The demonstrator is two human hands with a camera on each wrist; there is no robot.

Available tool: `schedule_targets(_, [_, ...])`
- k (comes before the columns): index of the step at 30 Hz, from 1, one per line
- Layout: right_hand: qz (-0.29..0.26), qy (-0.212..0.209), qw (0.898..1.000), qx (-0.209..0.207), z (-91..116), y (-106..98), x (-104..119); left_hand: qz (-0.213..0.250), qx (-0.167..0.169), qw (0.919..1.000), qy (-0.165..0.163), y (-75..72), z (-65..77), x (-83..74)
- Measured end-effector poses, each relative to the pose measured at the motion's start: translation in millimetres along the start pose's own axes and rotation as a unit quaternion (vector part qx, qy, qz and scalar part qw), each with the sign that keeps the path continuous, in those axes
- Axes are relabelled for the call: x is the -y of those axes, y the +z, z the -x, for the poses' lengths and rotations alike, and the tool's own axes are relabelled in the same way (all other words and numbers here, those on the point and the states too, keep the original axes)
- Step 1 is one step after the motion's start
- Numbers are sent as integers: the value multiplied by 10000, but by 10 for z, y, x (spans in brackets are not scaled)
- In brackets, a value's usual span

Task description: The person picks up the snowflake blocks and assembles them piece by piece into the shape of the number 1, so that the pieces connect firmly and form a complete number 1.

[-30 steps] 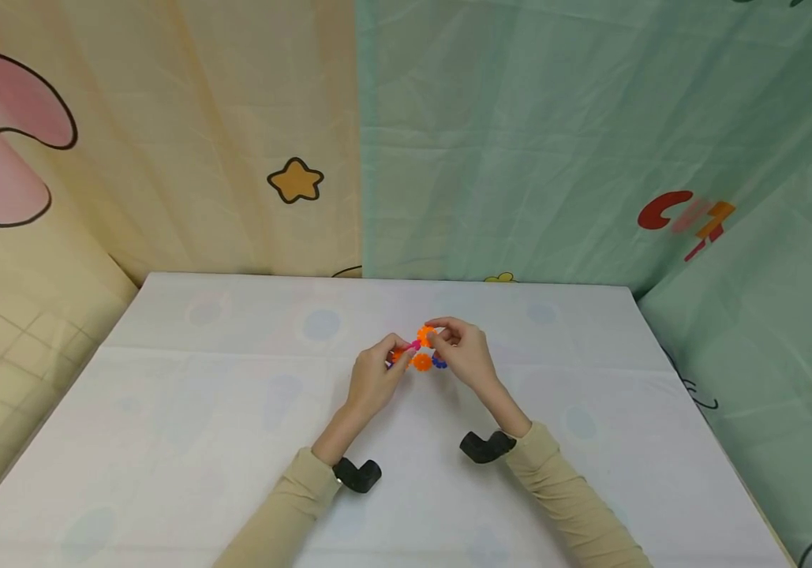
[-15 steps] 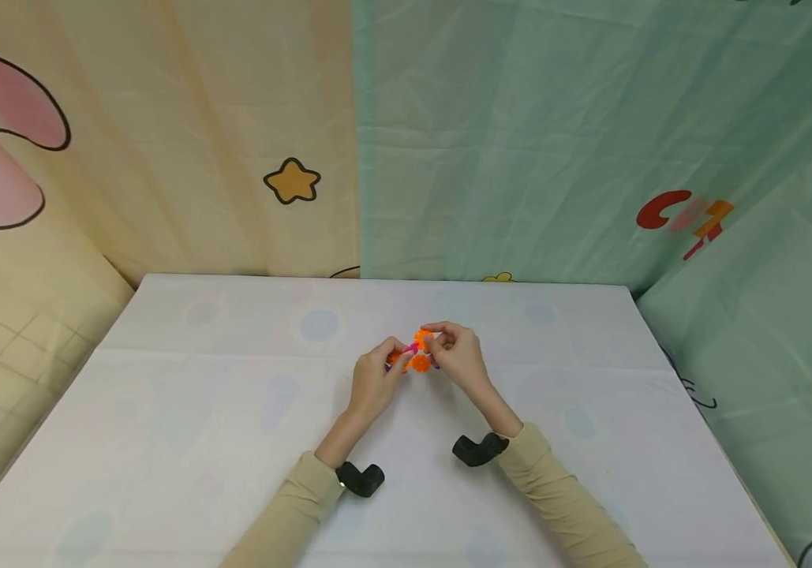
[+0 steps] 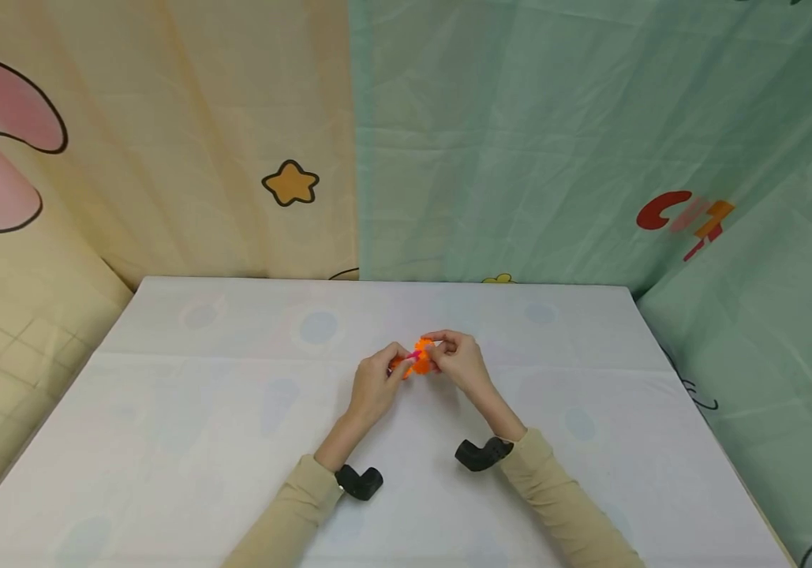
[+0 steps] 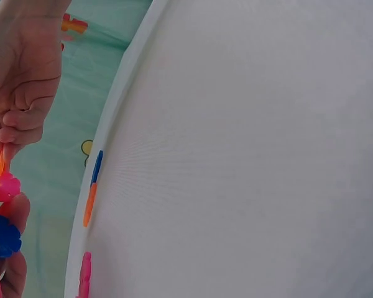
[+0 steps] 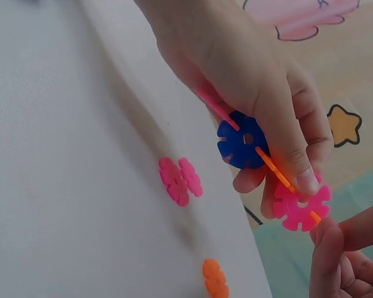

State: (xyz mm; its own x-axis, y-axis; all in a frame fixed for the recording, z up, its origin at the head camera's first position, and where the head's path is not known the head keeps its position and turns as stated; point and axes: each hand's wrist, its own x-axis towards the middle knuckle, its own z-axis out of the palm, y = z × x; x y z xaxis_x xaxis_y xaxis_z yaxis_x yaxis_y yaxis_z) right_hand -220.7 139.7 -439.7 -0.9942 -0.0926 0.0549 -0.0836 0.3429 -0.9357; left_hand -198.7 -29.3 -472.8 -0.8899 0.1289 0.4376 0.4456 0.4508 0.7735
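My left hand [image 3: 373, 385] pinches a pink interlocking snowflake disc [image 3: 414, 356]. In the right wrist view, its thumb lies on the pink disc [image 5: 288, 210], which an edge-on orange disc [image 5: 275, 169] joins to a blue disc [image 5: 239, 146]. Another pink disc [image 5: 217, 110] is slotted into the blue one. My right hand [image 3: 464, 363] pinches an orange snowflake disc [image 3: 423, 345] right against the pink disc. In the left wrist view, the right hand's fingertips grip this orange disc [image 4: 1, 162] edge-on above the pink disc [image 4: 10, 186].
More discs show close by over the white table [image 3: 235, 442]: a pink pair [image 5: 177, 180] and an orange one [image 5: 214, 279] in the right wrist view, a joined blue and orange pair [image 4: 93, 189] in the left. Printed curtains [image 3: 491, 158] stand behind the table.
Both hands have moved slightly toward the person. The right hand's orange disc has come lower and now overlaps the orange disc below it; the blue disc near the right fingers has gone out of sight.
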Motion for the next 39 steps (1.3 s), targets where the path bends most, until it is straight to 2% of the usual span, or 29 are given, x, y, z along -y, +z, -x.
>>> schedule_targets(10, [23, 166, 9988, 452, -29, -135, 5, 203, 244, 9992, -230, -56, -26, -32])
schedule_targets(16, [18, 88, 9987, 497, -47, -184, 48, 349, 320, 9981, -389, -85, -45, -43])
schedule_targets(26, [-386, 203, 9988, 232, -17, -73, 61, -205, 271, 9985, -434, -81, -41, -77])
schedule_targets(32, [-186, 143, 9992, 321, -8, -52, 46, -439, 110, 9977, -512, -84, -23, -73])
schedule_targets(39, [274, -200, 9991, 258, -47, -146, -38, -446, -54, 9979, -460, -118, -14, -49])
